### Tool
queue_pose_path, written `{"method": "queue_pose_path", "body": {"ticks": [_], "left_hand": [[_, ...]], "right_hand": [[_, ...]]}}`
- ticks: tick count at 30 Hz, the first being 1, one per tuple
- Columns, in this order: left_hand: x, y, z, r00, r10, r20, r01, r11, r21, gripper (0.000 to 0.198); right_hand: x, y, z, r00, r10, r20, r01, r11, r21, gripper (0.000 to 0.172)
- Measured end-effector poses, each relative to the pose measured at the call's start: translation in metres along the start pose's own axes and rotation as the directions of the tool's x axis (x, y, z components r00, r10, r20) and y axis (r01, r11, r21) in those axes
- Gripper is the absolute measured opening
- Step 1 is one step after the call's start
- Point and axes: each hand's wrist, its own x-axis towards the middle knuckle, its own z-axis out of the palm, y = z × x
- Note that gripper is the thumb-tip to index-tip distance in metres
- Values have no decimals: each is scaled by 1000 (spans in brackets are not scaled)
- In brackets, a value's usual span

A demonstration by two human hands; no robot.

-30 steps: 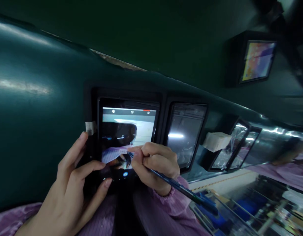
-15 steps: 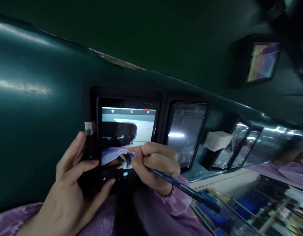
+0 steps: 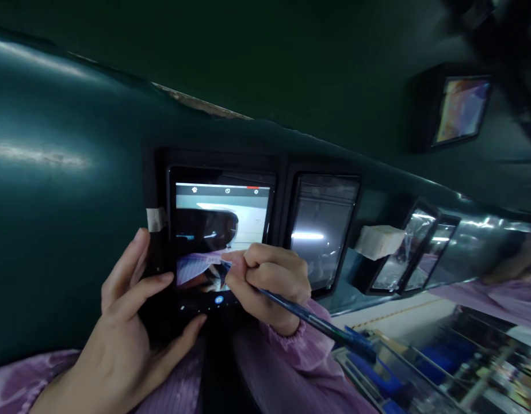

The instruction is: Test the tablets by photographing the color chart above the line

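A tablet with a lit camera screen lies in a black tray-like frame on a green surface. My left hand grips its lower left corner, fingers along the left side and thumb at the bottom edge. In my right hand is a slim dark blue pen, its back end slanting down to the right. The right index fingertip is over the lower middle of the screen; whether it touches the glass I cannot tell. A pale strip of tape sticks to the frame's left side.
Right of the lit tablet lies a dark-screened tablet. Farther right are a whitish block and two film-covered devices. Another lit device stands upper right. Another person's purple sleeve shows at right, above blue bins.
The view has shifted slightly, so most things appear a little higher and farther left. Both hands keep the same hold, and the screen picture looks the same.
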Motion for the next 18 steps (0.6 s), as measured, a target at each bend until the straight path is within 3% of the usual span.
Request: {"method": "queue_pose_path", "body": {"ticks": [4,6,8,10,12,14,15,16,18], "left_hand": [[3,-1,7,995,100,-1,-100,994,31,85],[4,0,10,993,120,1,-119,992,51,91],[5,3,14,995,100,9,-100,994,50,98],[5,5,18,996,86,22,-87,996,33,102],[6,5,22,994,108,6,-109,993,43,107],[5,4,23,992,126,-8,-125,990,66,107],[4,3,23,992,124,-14,-123,991,62,107],[2,1,22,993,115,-9,-114,993,39,108],[-5,-4,18,994,105,14,-104,994,-38,115]], "right_hand": [[4,-3,4,988,-15,-151,31,994,107,48],[4,0,1,957,-51,-286,97,984,147,45],[1,6,-9,866,-76,-494,162,978,134,42],[-6,12,-24,744,-109,-659,168,985,27,39],[-18,17,-46,652,-166,-740,104,986,-130,39],[-36,22,-73,596,-226,-771,49,968,-246,39],[-46,25,-89,586,-254,-770,17,953,-301,38],[-56,28,-105,606,-281,-745,-18,931,-366,36],[-75,37,-140,692,-335,-639,-109,827,-552,27]]}}
